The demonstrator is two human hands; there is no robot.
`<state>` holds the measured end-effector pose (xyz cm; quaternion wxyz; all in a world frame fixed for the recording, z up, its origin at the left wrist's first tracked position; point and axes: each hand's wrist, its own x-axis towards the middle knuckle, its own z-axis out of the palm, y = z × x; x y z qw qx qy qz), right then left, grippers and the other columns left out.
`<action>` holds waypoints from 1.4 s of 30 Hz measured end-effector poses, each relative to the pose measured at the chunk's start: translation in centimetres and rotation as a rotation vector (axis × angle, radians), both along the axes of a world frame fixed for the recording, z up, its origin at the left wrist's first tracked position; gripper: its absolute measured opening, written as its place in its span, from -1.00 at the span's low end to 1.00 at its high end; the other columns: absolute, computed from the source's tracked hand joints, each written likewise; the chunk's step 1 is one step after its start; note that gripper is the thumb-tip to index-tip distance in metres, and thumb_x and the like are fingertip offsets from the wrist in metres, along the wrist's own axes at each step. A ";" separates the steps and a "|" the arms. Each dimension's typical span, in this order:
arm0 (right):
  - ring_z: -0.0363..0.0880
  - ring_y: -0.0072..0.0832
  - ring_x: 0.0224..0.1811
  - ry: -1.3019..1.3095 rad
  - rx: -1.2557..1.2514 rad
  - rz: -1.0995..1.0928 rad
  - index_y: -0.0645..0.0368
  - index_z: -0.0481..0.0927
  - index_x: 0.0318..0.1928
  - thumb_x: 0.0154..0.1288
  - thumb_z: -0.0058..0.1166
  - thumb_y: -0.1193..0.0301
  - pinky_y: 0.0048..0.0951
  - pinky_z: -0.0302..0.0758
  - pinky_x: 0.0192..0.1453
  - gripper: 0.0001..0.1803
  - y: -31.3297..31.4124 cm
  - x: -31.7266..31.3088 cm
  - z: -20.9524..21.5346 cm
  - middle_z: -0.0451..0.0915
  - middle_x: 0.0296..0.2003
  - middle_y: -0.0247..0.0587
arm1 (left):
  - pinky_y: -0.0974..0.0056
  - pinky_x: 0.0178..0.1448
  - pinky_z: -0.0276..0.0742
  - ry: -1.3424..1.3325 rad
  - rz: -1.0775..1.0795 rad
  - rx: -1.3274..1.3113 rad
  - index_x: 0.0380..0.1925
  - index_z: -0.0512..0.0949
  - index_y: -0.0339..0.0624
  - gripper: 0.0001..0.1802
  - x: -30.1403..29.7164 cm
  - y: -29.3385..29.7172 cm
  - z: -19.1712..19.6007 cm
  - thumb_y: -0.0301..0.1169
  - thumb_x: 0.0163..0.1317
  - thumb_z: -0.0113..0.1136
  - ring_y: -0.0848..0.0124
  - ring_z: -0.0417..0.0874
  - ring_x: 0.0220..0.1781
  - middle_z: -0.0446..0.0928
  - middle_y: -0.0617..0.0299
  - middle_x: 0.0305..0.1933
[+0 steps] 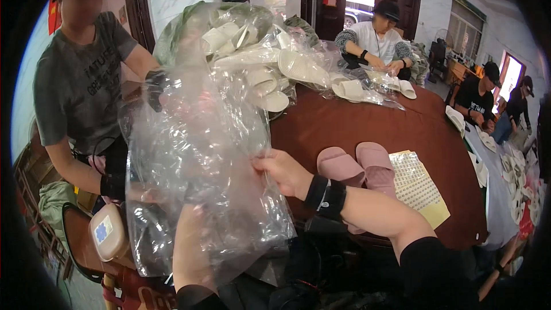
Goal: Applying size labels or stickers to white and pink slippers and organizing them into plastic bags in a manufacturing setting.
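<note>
Left hand (192, 241): sitting behind the plastic, its forearm showing through; I cannot tell how its fingers are set.
Right hand (281, 171): pinching the clear plastic bag (195, 155) at its right edge, holding it up and spread.
Bag: hanging between both hands, crinkled, glossy, see-through, seemingly empty.
Pink slippers (359, 166): lying paired just beyond the right wrist.
White slippers (270, 74): lying bagged in a heap, farther off.

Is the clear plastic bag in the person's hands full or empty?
Apparently empty: the clear bag hangs crumpled, pinched by the right hand.
</note>
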<state>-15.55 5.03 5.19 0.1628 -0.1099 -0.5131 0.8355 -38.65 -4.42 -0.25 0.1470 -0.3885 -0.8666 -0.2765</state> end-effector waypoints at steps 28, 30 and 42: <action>0.52 0.02 -0.28 -0.143 1.218 -0.402 0.26 0.57 -0.40 0.18 0.04 0.30 -0.14 0.46 -0.21 -0.76 3.6 -2.5 -5.5 0.55 -0.37 0.15 | 0.32 -0.01 0.48 -0.310 0.050 0.868 0.10 0.42 -0.39 -0.65 11.6 -20.7 3.5 -0.40 0.43 -0.12 0.41 0.55 -0.12 0.56 0.05 -0.06; 0.52 0.04 -0.27 -0.257 1.228 -0.431 0.27 0.55 -0.41 0.18 0.04 0.29 -0.12 0.46 -0.21 -0.75 4.3 -3.3 -6.8 0.54 -0.37 0.17 | 0.25 0.11 0.46 -0.171 0.061 0.828 0.09 0.42 -0.43 -0.66 13.3 -20.1 4.7 -0.46 0.44 -0.19 0.32 0.54 -0.01 0.53 0.01 0.00; 0.60 -0.12 -0.27 -0.239 0.950 -0.429 0.39 0.42 -0.09 0.16 0.10 0.38 -0.26 0.50 -0.17 -0.62 3.0 -2.7 -5.8 0.59 -0.35 0.08 | 0.21 0.32 0.31 0.023 -0.033 0.689 0.12 0.37 -0.50 -0.64 17.9 -18.6 5.0 -0.54 0.40 -0.20 0.22 0.47 0.19 0.45 -0.04 0.15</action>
